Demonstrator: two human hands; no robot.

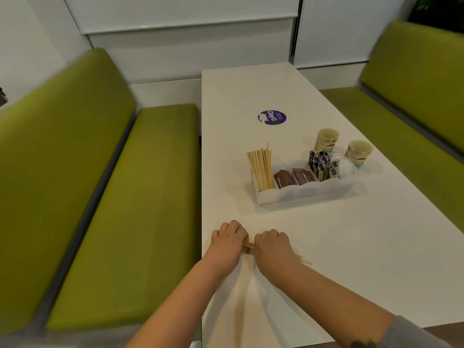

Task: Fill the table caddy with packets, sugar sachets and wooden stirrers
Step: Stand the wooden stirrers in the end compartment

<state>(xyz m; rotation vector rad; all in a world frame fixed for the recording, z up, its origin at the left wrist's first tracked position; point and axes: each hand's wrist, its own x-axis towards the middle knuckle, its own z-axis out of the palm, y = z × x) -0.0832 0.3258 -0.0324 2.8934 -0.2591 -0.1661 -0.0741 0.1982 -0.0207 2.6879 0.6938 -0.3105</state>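
Wooden stirrers (pixel 249 245) lie bunched low in the frame on the white desk (pixel 326 259), my left hand (pixel 227 241) and right hand (pixel 272 246) both curled round them. Right of centre the white caddy (pixel 301 190) holds more stirrers (pixel 261 169), brown packets (pixel 293 177) and dark sachets (pixel 324 164), paper cups (pixel 327 141) just beyond

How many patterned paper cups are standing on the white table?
2. One patterned paper cup stands behind the white plastic caddy; the other patterned paper cup stands to its right, beside the caddy's far right end. None seems hidden.
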